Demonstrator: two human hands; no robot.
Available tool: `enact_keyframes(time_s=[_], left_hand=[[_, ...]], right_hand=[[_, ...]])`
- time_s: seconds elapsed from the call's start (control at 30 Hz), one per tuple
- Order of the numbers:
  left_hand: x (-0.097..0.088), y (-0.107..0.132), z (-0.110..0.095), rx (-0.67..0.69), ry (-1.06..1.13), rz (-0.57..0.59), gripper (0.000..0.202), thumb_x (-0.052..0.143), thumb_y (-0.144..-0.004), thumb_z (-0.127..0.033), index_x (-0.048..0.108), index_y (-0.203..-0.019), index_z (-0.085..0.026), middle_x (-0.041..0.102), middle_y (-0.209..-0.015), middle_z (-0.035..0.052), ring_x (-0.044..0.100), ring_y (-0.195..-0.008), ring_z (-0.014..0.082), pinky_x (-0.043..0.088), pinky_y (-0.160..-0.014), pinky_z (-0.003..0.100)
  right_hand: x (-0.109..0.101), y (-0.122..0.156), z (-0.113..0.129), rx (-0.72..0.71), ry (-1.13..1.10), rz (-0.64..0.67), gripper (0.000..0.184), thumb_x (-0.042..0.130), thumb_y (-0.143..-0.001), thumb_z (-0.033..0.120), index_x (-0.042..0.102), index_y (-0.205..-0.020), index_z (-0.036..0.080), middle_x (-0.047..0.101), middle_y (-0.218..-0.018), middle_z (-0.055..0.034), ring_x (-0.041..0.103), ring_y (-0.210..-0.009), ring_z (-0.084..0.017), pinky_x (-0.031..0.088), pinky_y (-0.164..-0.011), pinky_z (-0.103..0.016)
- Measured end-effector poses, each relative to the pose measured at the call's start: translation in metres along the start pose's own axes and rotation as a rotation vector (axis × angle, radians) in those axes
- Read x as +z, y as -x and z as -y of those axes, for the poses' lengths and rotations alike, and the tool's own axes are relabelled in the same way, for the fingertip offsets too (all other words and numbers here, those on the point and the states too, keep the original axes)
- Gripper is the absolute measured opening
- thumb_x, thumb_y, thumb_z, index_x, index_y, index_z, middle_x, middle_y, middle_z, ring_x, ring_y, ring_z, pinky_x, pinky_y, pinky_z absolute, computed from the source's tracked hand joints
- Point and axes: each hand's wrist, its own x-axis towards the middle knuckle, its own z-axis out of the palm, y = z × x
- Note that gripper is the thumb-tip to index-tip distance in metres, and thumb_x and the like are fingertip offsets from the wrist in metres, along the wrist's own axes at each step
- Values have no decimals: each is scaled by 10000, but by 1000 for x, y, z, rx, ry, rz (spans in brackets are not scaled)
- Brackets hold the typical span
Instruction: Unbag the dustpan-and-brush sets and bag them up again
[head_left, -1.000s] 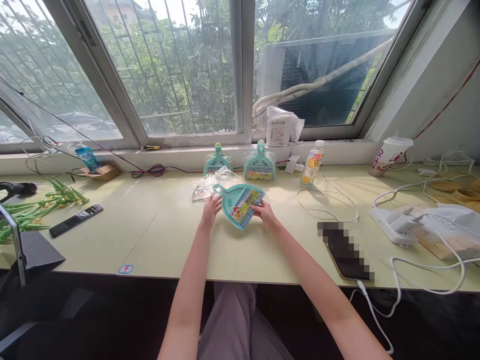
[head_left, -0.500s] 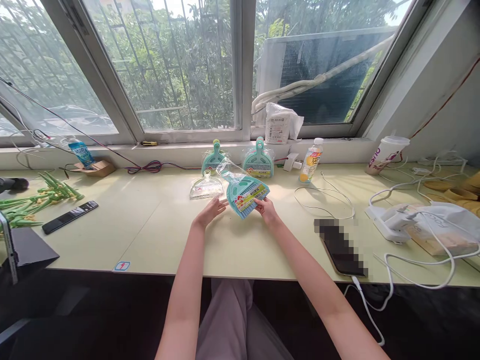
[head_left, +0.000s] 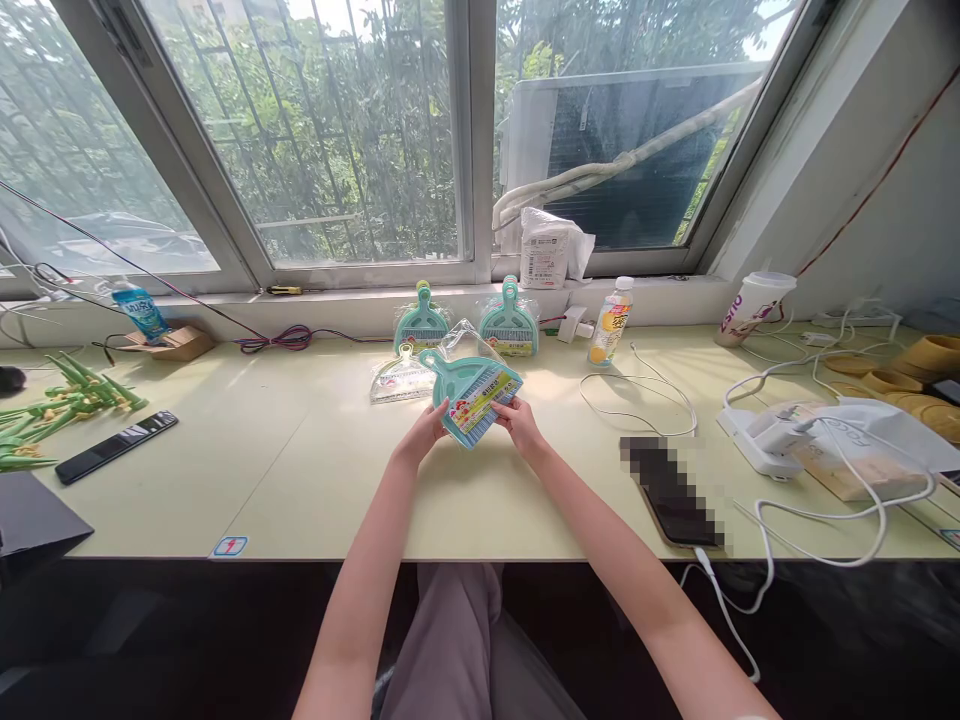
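Observation:
Between my hands is a teal dustpan and brush set (head_left: 472, 398) with a printed label, in clear plastic wrap. It is tilted, handle toward the upper left, and the loose wrap sticks up behind it. My left hand (head_left: 424, 432) is closed on its left edge, and my right hand (head_left: 519, 424) pinches its lower right side. Just behind lies a pale, clear-looking dustpan-shaped piece (head_left: 403, 378), flat on the table. Two more wrapped teal dustpan sets, one at the left (head_left: 422, 322) and one at the right (head_left: 510, 320), lean against the wall below the window.
On the right of the table (head_left: 300, 490) are a juice bottle (head_left: 610, 322), a phone (head_left: 671, 495) with a charging cable, a power strip (head_left: 757, 445) and a paper cup (head_left: 754, 308). To the left lie a black phone-like slab (head_left: 118, 447), green plastic stems (head_left: 82, 400) and a small cardboard box (head_left: 180, 343).
My left hand has closed on the dustpan set's left edge, where its fingers were apart before. The set has turned, its handle swinging left and lower. The view has shifted slightly right.

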Motion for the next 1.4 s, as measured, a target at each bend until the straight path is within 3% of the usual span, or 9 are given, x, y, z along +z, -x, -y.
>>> enact_keyframes(time_s=[0.33,0.43,0.57,0.7,0.87,0.97,1.1,1.23,1.4], left_hand=[[6,0,-3,49,40,54,573,418,-909,-584,580,-1303,-199,637,-1253,120,535,-1225,341,451,-983,502],[4,1,-8,130,97,75,601,415,-900,-604,554,-1325,-203,634,-1261,111,523,-1237,327,439,-992,477],[1,0,-9,232,138,-2,554,541,-871,-523,507,-1353,-253,627,-1271,69,553,-1194,267,453,-970,408],[3,-3,-3,147,174,11,580,648,-818,-447,514,-1344,-244,635,-1250,75,597,-1114,249,443,-980,422],[11,-4,-3,124,141,88,607,528,-844,-610,529,-1323,-238,627,-1268,105,528,-1226,285,388,-1035,470],[15,-3,-1,172,84,34,624,550,-827,-616,518,-1303,-215,584,-1323,127,521,-1234,301,418,-1005,473],[23,-6,10,137,5,-65,664,690,-759,-522,449,-1309,-239,535,-1371,132,540,-1210,303,478,-931,460],[31,-11,22,112,-36,-79,673,740,-727,-460,433,-1288,-252,533,-1373,119,544,-1209,294,499,-910,430],[39,-12,22,136,-15,-177,686,743,-714,-478,420,-1268,-234,572,-1319,130,588,-1151,289,524,-868,427]], right_hand=[[2,2,0,-39,-64,-30,377,815,-614,314,618,-917,207,708,-1037,-49,651,-1046,-245,558,-924,-388],[2,2,4,-39,-58,-18,391,824,-600,325,626,-913,202,707,-1048,-56,646,-1055,-255,564,-906,-392],[2,2,6,-68,-69,-8,415,833,-597,328,647,-939,184,707,-1039,-63,659,-1007,-251,576,-863,-392],[-2,-1,6,-130,-144,-108,398,829,-598,297,649,-934,184,712,-1007,-46,673,-951,-218,573,-859,-368],[-8,-4,10,-117,-145,-123,374,836,-580,269,651,-891,177,715,-949,-38,681,-891,-205,581,-834,-358],[-7,-4,10,-110,-98,-101,382,844,-569,279,649,-879,171,717,-925,-43,680,-875,-209,586,-815,-371],[-5,-4,7,-138,-42,-97,403,843,-577,311,643,-898,171,718,-950,-54,675,-905,-222,585,-818,-398],[-5,-4,4,-182,-30,-147,408,825,-601,326,637,-927,168,715,-944,-55,674,-907,-225,580,-831,-405],[-3,-3,3,-196,-22,-197,414,805,-615,332,624,-946,162,709,-950,-60,674,-900,-223,580,-829,-398]])
